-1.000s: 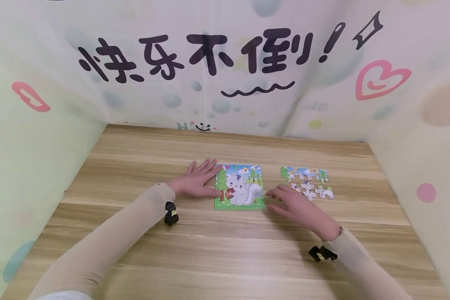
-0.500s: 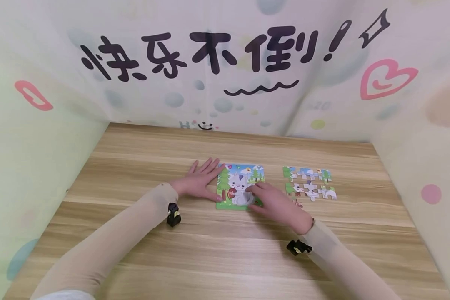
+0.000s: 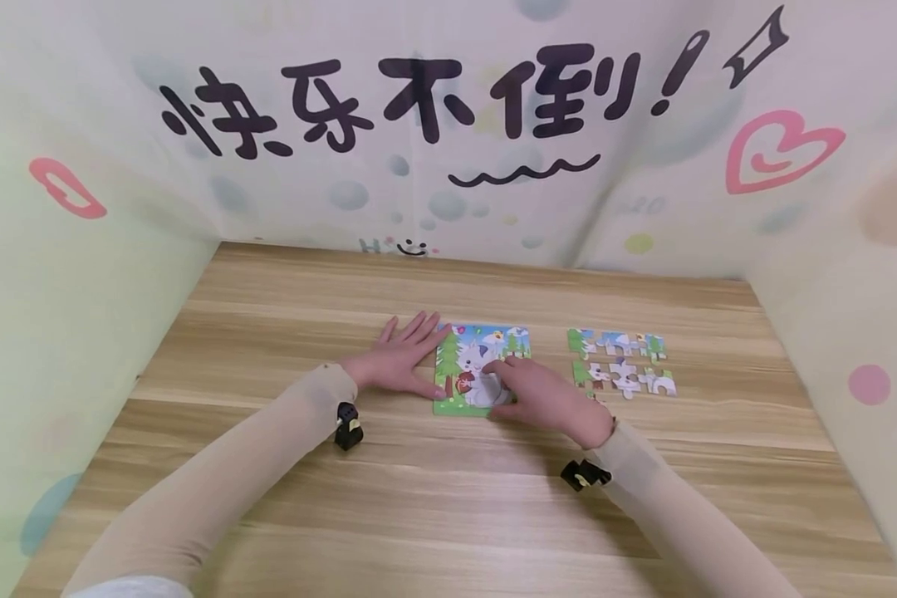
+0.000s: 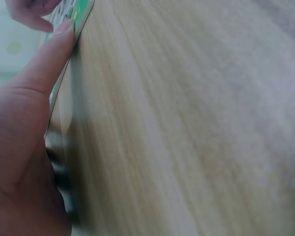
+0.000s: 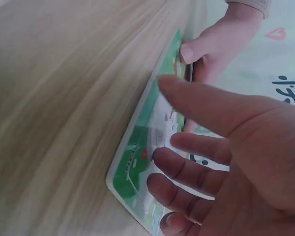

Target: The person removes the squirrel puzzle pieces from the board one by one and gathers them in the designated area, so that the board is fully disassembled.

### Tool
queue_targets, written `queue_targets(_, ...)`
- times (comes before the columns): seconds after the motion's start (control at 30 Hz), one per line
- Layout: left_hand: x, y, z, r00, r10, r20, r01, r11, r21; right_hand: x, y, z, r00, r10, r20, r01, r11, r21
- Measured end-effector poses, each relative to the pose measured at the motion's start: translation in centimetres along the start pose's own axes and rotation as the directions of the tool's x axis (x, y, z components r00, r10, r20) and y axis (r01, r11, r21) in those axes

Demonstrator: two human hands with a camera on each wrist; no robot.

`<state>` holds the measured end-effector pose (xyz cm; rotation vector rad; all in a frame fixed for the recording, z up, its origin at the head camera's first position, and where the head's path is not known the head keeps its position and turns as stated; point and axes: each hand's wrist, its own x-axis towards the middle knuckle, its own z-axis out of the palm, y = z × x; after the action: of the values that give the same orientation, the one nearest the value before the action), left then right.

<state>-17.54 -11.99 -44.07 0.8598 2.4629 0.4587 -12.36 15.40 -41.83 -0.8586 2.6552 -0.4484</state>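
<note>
A square jigsaw puzzle (image 3: 459,408) with a grey-white squirrel holding a red-brown nut, trees and a green lower border lies flat on the table. My left hand (image 3: 398,363) is spread at its left side, thumb and fingertips on the edge; in the left wrist view the thumb (image 4: 54,54) presses the green border. Over the puzzle's right half is my right hand (image 3: 544,400), covering part of the squirrel. In the right wrist view its fingers (image 5: 182,167) bend loosely with fingertips close over the picture, the thumb apart from them, and nothing shows between.
Two rows of loose puzzle pieces (image 3: 624,375) lie right of the puzzle, beyond the right hand. Black wrist cameras (image 3: 349,428) sit on both sleeves. Fabric walls (image 3: 448,141) printed with black characters and hearts enclose the wooden table (image 3: 419,507) at the back and sides.
My right hand has moved left from beside the puzzle's right edge to over its right half. The left hand stays on the left edge. The view has shifted slightly.
</note>
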Motion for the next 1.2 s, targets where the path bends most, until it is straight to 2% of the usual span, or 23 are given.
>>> queue_targets(0.23, 0.1, -0.2, 0.2, 1.000, 0.003, -0.014, -0.003, 1.000, 0.017, 0.3, -0.3, -0.2, 0.999, -0.024, 0.042, 0.021, 0.998, 0.055)
queue_targets(0.37, 0.1, -0.2, 0.2, 1.000, -0.002, -0.005, 0.002, 1.000, 0.020, 0.6, -0.6, -0.5, 0.997, -0.028, 0.076, 0.026, 0.999, 0.030)
queue_targets(0.8, 0.1, -0.1, 0.1, 1.000, -0.002, -0.011, 0.002, 1.000, 0.000, 2.0, -0.5, -0.4, 0.983, 0.054, 0.177, -0.063, 0.997, 0.042)
queue_targets(1.2, 0.2, 0.1, 0.1, 1.000, -0.001, -0.014, 0.002, 1.000, 0.016, 1.7, -0.7, -0.2, 0.985, 0.088, 0.150, -0.090, 0.996, 0.009)
